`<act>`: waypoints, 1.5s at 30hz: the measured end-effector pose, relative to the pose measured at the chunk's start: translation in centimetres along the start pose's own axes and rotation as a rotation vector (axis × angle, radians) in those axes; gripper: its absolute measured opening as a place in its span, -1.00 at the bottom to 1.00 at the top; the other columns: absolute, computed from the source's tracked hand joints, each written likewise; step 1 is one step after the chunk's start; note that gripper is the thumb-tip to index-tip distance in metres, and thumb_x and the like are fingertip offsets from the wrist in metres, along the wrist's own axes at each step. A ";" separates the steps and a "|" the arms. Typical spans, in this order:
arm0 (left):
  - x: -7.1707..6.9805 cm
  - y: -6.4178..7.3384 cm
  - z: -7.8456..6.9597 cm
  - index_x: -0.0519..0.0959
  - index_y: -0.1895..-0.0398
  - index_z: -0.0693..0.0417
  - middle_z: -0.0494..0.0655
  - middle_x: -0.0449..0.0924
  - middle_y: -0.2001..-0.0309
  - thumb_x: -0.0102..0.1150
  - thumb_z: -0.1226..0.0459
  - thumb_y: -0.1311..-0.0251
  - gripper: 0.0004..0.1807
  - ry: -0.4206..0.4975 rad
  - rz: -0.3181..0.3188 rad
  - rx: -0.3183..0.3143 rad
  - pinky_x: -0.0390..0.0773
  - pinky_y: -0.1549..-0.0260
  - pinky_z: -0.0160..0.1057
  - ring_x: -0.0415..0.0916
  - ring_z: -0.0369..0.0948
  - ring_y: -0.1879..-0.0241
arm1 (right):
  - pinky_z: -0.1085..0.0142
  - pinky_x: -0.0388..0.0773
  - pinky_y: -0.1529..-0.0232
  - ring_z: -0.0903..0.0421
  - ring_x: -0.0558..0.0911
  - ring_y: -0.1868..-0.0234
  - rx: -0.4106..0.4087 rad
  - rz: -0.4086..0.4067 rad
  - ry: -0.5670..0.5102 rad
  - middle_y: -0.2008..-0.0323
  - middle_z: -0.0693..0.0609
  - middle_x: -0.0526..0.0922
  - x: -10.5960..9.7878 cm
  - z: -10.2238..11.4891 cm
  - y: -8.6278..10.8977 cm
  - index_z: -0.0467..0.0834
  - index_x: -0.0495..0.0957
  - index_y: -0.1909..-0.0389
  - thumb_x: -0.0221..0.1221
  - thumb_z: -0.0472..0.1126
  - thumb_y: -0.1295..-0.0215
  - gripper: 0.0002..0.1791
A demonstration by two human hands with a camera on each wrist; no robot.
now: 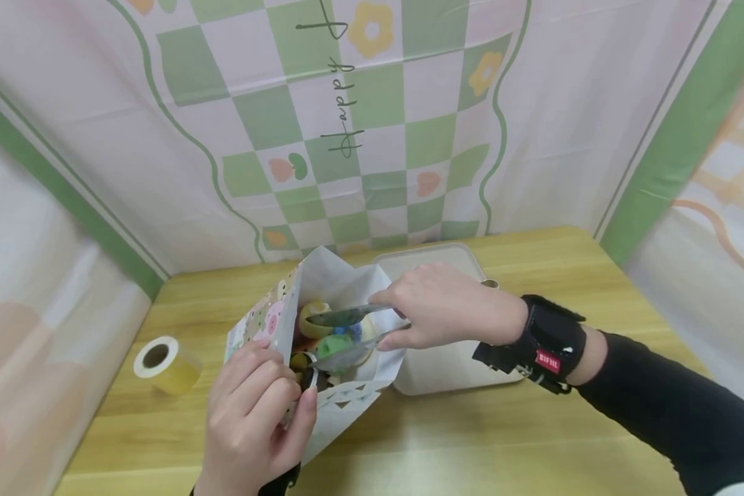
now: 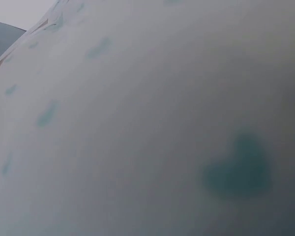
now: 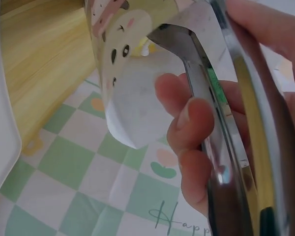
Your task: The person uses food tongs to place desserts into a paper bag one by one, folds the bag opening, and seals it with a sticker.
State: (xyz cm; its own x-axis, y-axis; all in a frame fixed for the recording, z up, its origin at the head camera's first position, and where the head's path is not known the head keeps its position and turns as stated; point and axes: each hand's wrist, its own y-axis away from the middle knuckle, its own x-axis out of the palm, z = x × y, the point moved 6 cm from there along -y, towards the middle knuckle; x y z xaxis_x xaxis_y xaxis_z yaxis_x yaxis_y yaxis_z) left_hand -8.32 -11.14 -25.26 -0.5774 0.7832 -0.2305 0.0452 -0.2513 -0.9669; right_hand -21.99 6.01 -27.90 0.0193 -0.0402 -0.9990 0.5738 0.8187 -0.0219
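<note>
A printed paper bag (image 1: 347,420) lies tipped on the table with its mouth facing me. My left hand (image 1: 254,406) pinches the near left rim. In the left wrist view the bag's side (image 2: 137,128), with blurred teal hearts, fills the picture. My right hand (image 1: 434,303) grips metal tongs (image 1: 347,317), whose two arms stand apart inside the bag's mouth. Between and around them lie a green piece (image 1: 333,348), a round yellow item (image 1: 312,325) and several other small things. The right wrist view shows fingers curled round the tongs (image 3: 221,162).
A light tray (image 1: 446,368) sits right of the bag, partly under my right forearm. To the left stands a yellow roll with a white top (image 1: 176,375). A checkered curtain (image 1: 372,151) hangs behind the wooden table (image 1: 502,434).
</note>
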 end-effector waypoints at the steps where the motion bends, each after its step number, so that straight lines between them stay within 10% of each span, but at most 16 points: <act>1: 0.0 0.0 0.0 0.25 0.77 0.04 -0.15 0.32 0.69 0.05 0.25 -0.50 -0.44 -0.002 0.000 -0.002 0.53 0.23 -0.06 0.36 -0.12 0.57 | 0.33 0.45 0.48 0.28 0.57 0.50 0.005 0.006 -0.006 0.50 0.20 0.66 0.0 -0.1 0.1 -0.02 0.71 -0.12 0.37 0.26 -0.28 -0.45; 18: -0.3 0.0 0.1 0.26 0.77 0.05 -0.14 0.34 0.69 0.06 0.24 -0.49 -0.45 -0.023 -0.018 -0.006 0.54 0.13 -0.07 0.39 -0.10 0.56 | 0.40 0.50 0.40 0.46 0.53 0.47 0.214 -0.253 -0.210 0.34 0.26 0.68 -3.7 -5.0 6.6 -0.04 0.58 -0.38 0.44 0.13 -0.26 -0.30; 29: -0.4 0.2 0.3 0.29 0.78 0.08 -0.13 0.35 0.70 0.07 0.24 -0.48 -0.45 -0.033 -0.049 -0.004 0.58 0.09 -0.10 0.39 -0.09 0.58 | 0.34 0.44 0.46 0.22 0.58 0.42 0.596 -0.334 -0.449 0.24 0.05 0.82 -1.2 -9.9 11.0 -0.14 0.57 -0.33 0.43 0.11 -0.31 -0.33; 45: -1.3 0.2 1.8 0.30 0.81 0.21 -0.01 0.32 0.72 0.10 0.25 -0.45 -0.43 -0.037 -0.169 -0.097 0.67 -0.12 -0.30 0.41 -0.02 0.59 | 0.25 0.37 0.44 0.04 0.52 0.37 0.762 -0.338 -0.446 0.15 -0.27 0.72 4.2 -14.6 16.2 -0.29 0.51 -0.22 0.27 0.11 -0.46 -0.41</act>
State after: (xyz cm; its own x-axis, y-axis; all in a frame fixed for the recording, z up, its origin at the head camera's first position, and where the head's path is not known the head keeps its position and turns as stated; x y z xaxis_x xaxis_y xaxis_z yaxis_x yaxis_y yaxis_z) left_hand -9.07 -13.22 -24.93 -0.6127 0.7879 -0.0615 0.0224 -0.0605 -0.9979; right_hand -24.57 27.46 -32.99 -0.0247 -0.5510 -0.8341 0.9836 0.1358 -0.1187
